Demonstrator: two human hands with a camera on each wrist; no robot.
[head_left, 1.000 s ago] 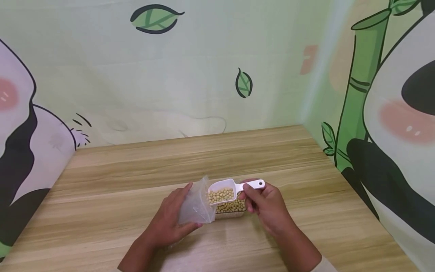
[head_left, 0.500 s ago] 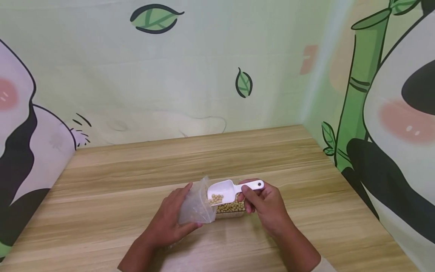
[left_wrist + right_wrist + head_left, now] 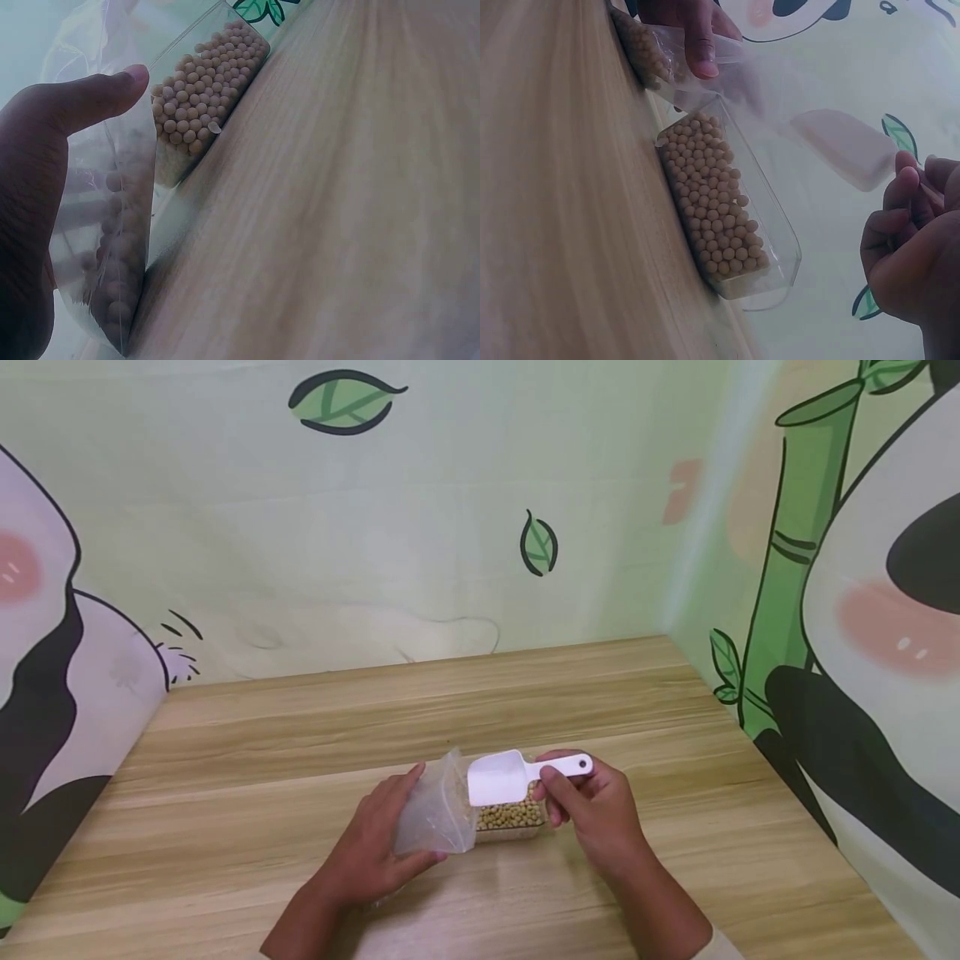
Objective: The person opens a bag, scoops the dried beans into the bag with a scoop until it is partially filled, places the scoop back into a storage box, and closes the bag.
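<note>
Fingers point(image 3: 553, 812) of the right hand point(image 3: 603, 814) pinch a white scoop point(image 3: 498, 779), lower centre, partly hiding a clear box point(image 3: 507, 835) of beige beans point(image 3: 513, 816); the left hand point(image 3: 369, 843) grips a translucent bag point(image 3: 433, 818), contents hazy from here.

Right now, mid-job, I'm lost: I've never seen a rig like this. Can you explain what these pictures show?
There is no machine, only a person's two bare hands. The head view comes from a camera worn on the head, looking forward and down; the close views come from a camera on each wrist. On the wooden table sits a clear plastic box of what look like soybeans. The left hand holds a translucent plastic bag with more inside. The right hand holds a white scoop above the box; the head view shows no soybeans in it.
</note>
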